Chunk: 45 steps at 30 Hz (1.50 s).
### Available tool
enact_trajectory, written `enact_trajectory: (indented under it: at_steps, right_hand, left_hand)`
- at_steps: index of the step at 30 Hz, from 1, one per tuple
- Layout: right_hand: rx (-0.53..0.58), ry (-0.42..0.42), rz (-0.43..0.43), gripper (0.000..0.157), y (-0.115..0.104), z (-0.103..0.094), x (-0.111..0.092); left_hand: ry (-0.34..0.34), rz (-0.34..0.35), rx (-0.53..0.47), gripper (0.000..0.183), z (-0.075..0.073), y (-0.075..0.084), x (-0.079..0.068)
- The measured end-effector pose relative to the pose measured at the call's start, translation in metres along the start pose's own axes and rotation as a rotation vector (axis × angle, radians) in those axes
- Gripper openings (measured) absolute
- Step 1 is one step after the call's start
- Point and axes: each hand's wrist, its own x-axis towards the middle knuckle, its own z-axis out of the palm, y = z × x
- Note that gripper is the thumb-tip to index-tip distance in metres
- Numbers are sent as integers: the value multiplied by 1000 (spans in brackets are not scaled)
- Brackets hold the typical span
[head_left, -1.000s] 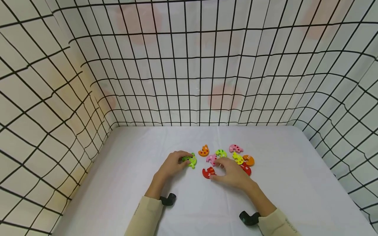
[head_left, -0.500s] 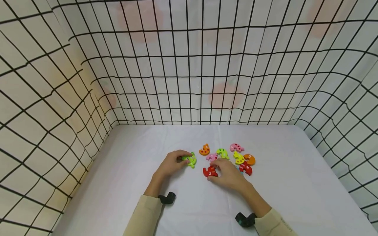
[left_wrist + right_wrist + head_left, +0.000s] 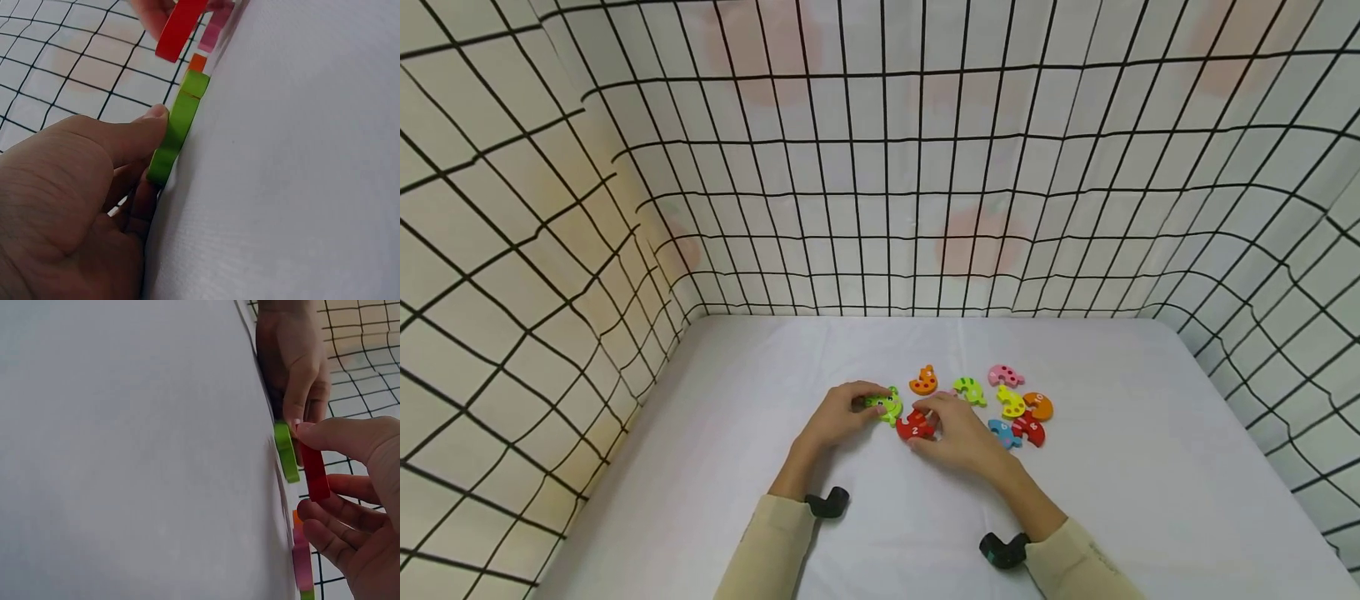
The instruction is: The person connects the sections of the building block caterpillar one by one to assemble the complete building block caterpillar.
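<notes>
A green puzzle piece with a smiling animal face [image 3: 891,405] lies flat on the white cloth. My left hand [image 3: 838,414] pinches its left side between thumb and fingers; the left wrist view shows the thumb on the green edge [image 3: 177,128]. Just right of it, my right hand [image 3: 961,435] grips a red puzzle piece [image 3: 913,426] marked 2. Both wrist views show this red piece [image 3: 314,470] raised a little off the cloth, close to the green one. Behind my right hand a pink piece [image 3: 302,562] is mostly hidden in the head view.
An orange piece [image 3: 924,381] and a green striped piece [image 3: 970,391] lie beyond my hands. To the right sit a pink spotted [image 3: 1004,375], a yellow [image 3: 1012,402], an orange [image 3: 1039,406], a blue [image 3: 1003,432] and a red piece [image 3: 1030,429]. A black grid-patterned wall [image 3: 895,208] surrounds the table.
My right hand has taken hold of the red 2 piece, lifted it and carried it left, beside the green face piece. The blue piece has come into view. My left hand stays in place.
</notes>
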Motion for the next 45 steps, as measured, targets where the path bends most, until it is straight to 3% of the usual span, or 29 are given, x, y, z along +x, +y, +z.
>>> enact_trajectory:
  at_steps: [5, 14, 38, 45]
  right_hand:
    - [54, 16, -36, 52, -4, 7, 6]
    - [85, 36, 10, 51, -9, 15, 12]
    - [74, -10, 91, 48, -14, 18, 18]
    - [135, 18, 86, 42, -6, 13, 19]
  left_hand:
    - [-5, -4, -2, 29, 0, 1, 0]
    - [1, -11, 12, 29, 2, 0, 2]
    - [15, -26, 32, 34, 1, 7, 1]
    - [32, -38, 29, 33, 2, 6, 1]
